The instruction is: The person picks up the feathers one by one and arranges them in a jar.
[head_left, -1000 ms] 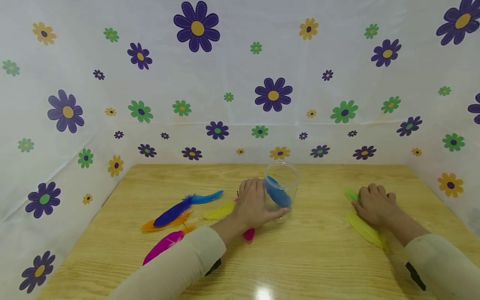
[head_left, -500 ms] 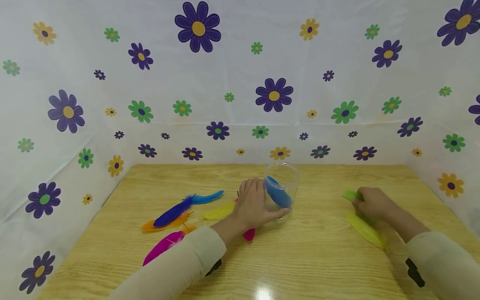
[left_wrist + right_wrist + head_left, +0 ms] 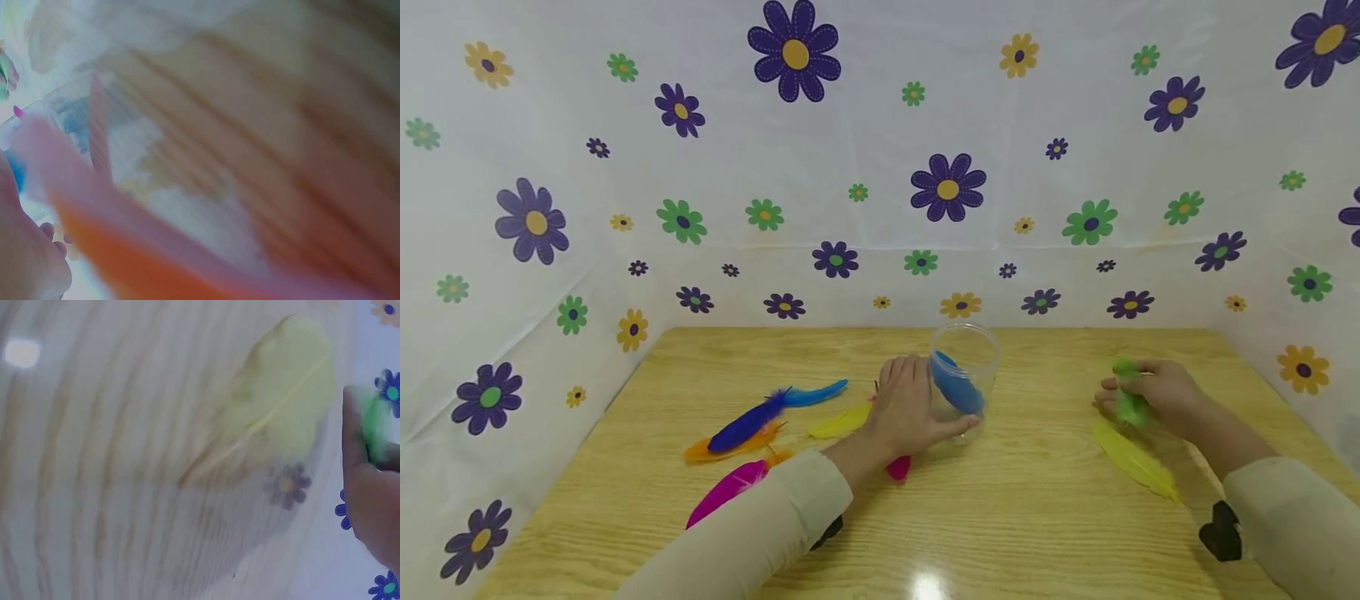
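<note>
Here's your left arm [image 3: 745, 533], slanting up from the lower left, and your left hand [image 3: 904, 408] curves in a grip, fingers [image 3: 901, 372] bunched together, thumb [image 3: 955, 428] stretched out to the right! Across the way, well apart, your right arm [image 3: 1292, 525] angles in from the lower right, right hand [image 3: 1167, 398] turned sideways, fingers pointing left in a pinch!

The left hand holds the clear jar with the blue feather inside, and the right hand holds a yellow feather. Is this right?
No: the right hand holds a green feather, as the head view shows. The nearby yellow feather lies on the table. The rest stands.
</note>
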A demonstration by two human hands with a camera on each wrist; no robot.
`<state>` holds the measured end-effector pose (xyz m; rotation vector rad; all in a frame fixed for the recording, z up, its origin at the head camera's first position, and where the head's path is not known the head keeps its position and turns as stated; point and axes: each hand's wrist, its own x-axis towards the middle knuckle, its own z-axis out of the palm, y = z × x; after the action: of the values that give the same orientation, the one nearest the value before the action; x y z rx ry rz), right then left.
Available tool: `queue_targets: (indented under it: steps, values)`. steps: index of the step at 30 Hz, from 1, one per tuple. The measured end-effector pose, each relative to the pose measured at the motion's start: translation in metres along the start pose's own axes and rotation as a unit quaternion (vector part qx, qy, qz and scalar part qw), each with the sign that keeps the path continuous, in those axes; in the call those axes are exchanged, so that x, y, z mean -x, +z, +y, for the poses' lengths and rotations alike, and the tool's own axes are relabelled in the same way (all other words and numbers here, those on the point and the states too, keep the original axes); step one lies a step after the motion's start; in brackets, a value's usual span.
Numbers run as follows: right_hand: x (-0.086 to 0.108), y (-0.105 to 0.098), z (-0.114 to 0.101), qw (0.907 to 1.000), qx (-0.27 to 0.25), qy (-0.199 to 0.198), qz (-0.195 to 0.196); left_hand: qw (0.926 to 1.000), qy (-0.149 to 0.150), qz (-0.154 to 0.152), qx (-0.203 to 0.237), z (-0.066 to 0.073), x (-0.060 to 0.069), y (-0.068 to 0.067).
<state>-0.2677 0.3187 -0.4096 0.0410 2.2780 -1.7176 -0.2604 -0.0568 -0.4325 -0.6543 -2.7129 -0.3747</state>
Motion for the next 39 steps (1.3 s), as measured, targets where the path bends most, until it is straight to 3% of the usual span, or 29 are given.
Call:
queue_targets:
  steps: [2,3,8,25,33,39]
  values:
    - [-0.001,-0.001,-0.001,0.9933,-0.11,0.006,-0.036,1.0,0.0,0.001,0.004,0.0,0.0,0.0]
    - [-0.001,-0.002,-0.001,0.9887,-0.141,0.002,-0.049,1.0,-0.001,0.002,0.005,0.0,0.0,0.0]
    - [-0.002,-0.002,-0.007,0.971,-0.226,-0.003,-0.078,1.0,0.001,0.002,0.005,0.0,0.0,0.0]
    - [-0.002,0.009,-0.026,0.9626,-0.254,0.011,-0.093,0.9999,0.007,0.007,0.002,-0.001,-0.001,0.001]
    - [-0.003,0.021,-0.029,0.9691,-0.23,-0.003,-0.09,0.9999,0.009,0.008,0.003,0.0,-0.002,0.0]
    - [-0.004,0.031,-0.031,0.9682,-0.237,-0.006,-0.08,0.9999,0.008,0.008,0.005,0.0,-0.001,-0.001]
